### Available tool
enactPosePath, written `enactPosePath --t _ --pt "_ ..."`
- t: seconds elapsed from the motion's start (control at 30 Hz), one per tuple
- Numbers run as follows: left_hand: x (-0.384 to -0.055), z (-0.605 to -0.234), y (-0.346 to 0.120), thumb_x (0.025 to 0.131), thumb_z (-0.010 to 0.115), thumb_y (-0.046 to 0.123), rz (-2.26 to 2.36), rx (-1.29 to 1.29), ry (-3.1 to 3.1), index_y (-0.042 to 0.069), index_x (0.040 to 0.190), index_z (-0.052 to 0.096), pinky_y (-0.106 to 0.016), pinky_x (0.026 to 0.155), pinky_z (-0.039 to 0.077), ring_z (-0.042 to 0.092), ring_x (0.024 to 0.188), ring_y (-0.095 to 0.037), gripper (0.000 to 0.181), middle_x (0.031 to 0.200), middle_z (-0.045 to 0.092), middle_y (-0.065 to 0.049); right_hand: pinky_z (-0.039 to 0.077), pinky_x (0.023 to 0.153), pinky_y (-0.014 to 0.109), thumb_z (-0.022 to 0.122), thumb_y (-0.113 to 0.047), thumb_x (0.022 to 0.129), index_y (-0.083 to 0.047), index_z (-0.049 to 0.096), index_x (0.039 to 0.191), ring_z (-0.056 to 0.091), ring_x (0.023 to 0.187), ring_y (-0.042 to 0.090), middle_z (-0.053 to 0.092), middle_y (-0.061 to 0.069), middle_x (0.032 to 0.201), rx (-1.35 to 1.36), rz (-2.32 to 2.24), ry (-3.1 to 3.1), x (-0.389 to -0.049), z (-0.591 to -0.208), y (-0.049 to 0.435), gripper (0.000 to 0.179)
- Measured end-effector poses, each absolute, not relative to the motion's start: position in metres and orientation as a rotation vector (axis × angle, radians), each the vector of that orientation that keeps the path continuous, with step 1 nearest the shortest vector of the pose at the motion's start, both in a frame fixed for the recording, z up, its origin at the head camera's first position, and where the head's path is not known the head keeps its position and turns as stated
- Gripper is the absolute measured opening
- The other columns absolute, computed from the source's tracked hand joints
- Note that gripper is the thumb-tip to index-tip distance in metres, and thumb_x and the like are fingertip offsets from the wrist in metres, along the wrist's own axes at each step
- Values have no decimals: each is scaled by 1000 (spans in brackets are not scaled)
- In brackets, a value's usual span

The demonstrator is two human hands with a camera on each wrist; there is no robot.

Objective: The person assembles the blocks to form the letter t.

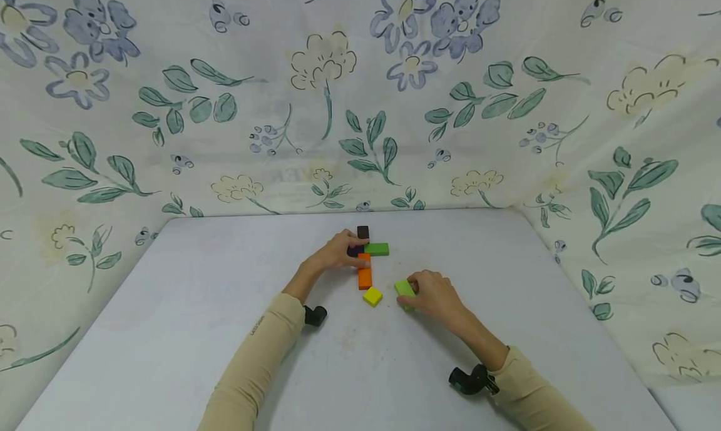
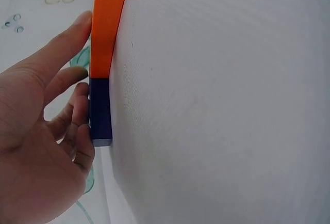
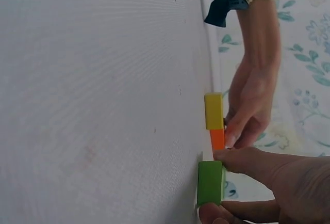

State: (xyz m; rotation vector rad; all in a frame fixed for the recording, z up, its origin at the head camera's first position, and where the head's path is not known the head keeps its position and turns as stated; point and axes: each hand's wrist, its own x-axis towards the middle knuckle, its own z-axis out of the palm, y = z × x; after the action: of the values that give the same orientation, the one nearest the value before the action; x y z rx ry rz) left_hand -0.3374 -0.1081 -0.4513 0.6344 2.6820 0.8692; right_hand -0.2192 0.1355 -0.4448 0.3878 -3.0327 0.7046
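My right hand (image 1: 438, 296) pinches a light green block (image 1: 403, 288) between thumb and fingers, at or just above the table. In the right wrist view the green block (image 3: 210, 182) sits between the thumb and a fingertip. My left hand (image 1: 336, 251) lies over a row of blocks, its fingers spread along them. The left wrist view shows its thumb by an orange block (image 2: 107, 28) and other fingertips against a dark purple block (image 2: 100, 108). A second orange block (image 1: 365, 279) continues the row toward me. A green block (image 1: 377, 249) and a dark brown block (image 1: 363, 232) adjoin at the far end.
A yellow block (image 1: 372, 296) lies turned at an angle near the row's close end. The white table (image 1: 197, 293) is bordered by a flower-patterned cloth (image 1: 270, 106) at the back and sides. Black wrist cameras hang under both sleeves.
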Motion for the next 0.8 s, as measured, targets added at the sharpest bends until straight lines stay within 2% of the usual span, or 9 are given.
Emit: enactPosePath --t 0.1,0.27,0.8 --pt "-338 -451 -108 83 78 36 867 635 2682 18 142 54 -44 104 42 45 118 -29 66 134 47 -15 29 53 22 84 -30 76 -4 72 93 44 61 12 50 -1 67 389 713 -3026 -219 -445 136 33" --pt "-337 -450 -108 83 78 36 878 625 2679 17 142 54 -45 104 42 45 119 -29 66 136 47 -15 36 54 23 82 -26 77 0 73 109 47 64 12 60 1 76 365 705 -3024 -218 -444 135 42" --pt "-331 -447 -107 83 78 36 873 608 2686 18 142 54 -44 105 41 44 120 -28 66 134 47 -12 46 55 23 81 -25 75 -4 74 107 55 68 12 67 5 88 358 652 -2975 -215 -440 136 38"
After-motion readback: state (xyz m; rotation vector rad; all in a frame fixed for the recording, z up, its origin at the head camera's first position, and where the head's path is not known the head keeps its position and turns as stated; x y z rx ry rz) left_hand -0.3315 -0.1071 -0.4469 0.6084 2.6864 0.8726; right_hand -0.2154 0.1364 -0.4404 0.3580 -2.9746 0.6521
